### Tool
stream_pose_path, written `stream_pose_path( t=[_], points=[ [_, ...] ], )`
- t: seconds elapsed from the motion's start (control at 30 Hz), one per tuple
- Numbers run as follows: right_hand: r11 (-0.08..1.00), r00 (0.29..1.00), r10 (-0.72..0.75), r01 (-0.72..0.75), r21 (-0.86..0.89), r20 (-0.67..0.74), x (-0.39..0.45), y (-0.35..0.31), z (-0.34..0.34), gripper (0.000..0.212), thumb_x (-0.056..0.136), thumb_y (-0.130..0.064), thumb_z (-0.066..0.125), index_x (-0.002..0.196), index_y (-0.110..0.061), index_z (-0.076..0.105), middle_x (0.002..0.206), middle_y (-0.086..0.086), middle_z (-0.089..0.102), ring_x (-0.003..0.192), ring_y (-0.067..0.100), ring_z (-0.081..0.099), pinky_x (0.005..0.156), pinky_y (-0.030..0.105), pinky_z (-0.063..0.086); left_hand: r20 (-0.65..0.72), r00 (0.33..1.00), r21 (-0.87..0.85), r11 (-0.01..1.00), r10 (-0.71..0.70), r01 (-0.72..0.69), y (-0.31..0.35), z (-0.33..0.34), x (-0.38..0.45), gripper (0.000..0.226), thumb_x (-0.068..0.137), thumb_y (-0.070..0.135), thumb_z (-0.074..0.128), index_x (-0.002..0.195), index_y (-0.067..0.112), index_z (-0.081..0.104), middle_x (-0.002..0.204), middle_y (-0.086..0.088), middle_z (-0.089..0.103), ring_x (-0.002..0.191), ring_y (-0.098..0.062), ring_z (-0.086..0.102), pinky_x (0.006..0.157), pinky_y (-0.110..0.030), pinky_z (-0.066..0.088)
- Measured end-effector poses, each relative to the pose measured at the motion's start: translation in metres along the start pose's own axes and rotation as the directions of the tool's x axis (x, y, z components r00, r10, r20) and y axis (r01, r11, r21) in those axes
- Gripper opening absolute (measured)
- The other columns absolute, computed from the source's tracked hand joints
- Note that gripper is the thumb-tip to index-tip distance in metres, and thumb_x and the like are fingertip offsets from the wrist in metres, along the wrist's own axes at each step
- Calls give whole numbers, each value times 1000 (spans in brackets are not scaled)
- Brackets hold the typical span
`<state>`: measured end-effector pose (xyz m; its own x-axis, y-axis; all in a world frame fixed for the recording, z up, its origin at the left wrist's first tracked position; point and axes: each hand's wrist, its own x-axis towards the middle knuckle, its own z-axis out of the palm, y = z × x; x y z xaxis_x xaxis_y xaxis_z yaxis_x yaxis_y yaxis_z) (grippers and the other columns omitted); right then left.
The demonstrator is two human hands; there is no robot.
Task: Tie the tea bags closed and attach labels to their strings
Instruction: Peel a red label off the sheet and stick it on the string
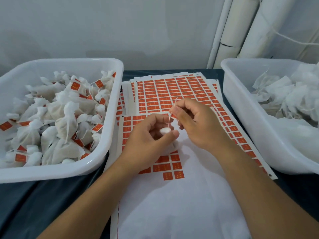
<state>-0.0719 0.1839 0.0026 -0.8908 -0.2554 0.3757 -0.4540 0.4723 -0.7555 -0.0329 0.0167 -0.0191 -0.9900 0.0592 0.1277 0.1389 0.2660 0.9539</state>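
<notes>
White and bunched up, the tea bag (164,131) sits in the left hand (148,140), whose curled fingers and thumb hold it over the label sheet (172,94); a thin string (170,118) goes up from the bag to the right hand (196,121), just beside the left hand, and its thumb and fingers pinch the string; a bit of orange shows at that pinch, but I cannot tell what it is; left of the sheet is a white tub (110,128) full of tied, labelled bags; right of the sheet is another tub (241,104) with loose white bags
</notes>
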Motion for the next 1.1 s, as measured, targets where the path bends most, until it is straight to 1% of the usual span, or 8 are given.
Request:
stream_pose_path(
  t=[0.13,0.37,0.47,0.57,0.67,0.77,0.93,1.1],
  points=[
    [999,1000,-17,16,-51,-21,1,1,-1,10,103,-39,53,99,-32,59,87,-25,60,87,-5,62,74,3,46,-15,1000,87,996,-15,16,0,5,-2,23,90,33,77,110,38,66,93,18,73,86,-2,72,69,-16,59],
    [995,997,11,-19,-95,-79,3,5,-4,13,102,-41,55,97,-31,61,85,-26,60,83,-4,62,71,2,44,-76,995,96,993,-66,74,-1,0,0,6,90,35,76,91,34,70,89,25,71,89,3,68,66,-6,52],
    [996,996,76,-78,-48,-35,4,9,-5,18,101,-48,54,93,-34,63,79,-21,65,85,-3,64,67,3,48,-129,989,130,987,-75,92,0,1,-2,10,92,45,71,89,35,69,87,28,69,86,8,66,63,-1,47],
    [991,992,125,-124,57,-3,5,11,-8,30,96,-61,49,100,-36,65,87,-26,68,84,-1,68,65,6,51,-195,977,129,985,-86,112,5,1,-5,17,91,52,67,85,36,70,84,31,69,85,12,65,58,1,44],
    [964,971,239,-238,116,5,6,16,-3,38,94,-71,41,108,-45,64,95,-33,67,84,-3,70,60,12,55,-252,966,137,986,-61,99,18,1,-12,20,90,56,65,82,39,72,82,32,69,84,15,64,61,-8,46],
    [886,903,427,-408,219,-44,9,25,0,38,96,-72,37,102,-48,66,93,-36,68,83,-8,69,65,20,55,-257,966,108,992,-39,69,41,-4,-26,7,87,61,64,89,56,69,88,32,70,88,15,62,70,-17,48],
    [829,846,522,-474,296,-107,11,34,1,37,95,-74,38,98,-48,66,91,-27,73,79,1,73,69,30,58,-190,978,258,966,85,-34,82,-45,-54,39,69,78,53,90,52,72,99,32,64,95,10,61,61,-11,55],
    [846,849,512,-472,246,-132,10,32,9,36,92,-76,38,95,-51,64,86,-27,71,80,11,73,65,27,55,-219,968,465,885,120,-5,103,-106,-66,25,81,62,60,83,41,73,77,26,70,72,1,66,50,-13,49]
  ],
)
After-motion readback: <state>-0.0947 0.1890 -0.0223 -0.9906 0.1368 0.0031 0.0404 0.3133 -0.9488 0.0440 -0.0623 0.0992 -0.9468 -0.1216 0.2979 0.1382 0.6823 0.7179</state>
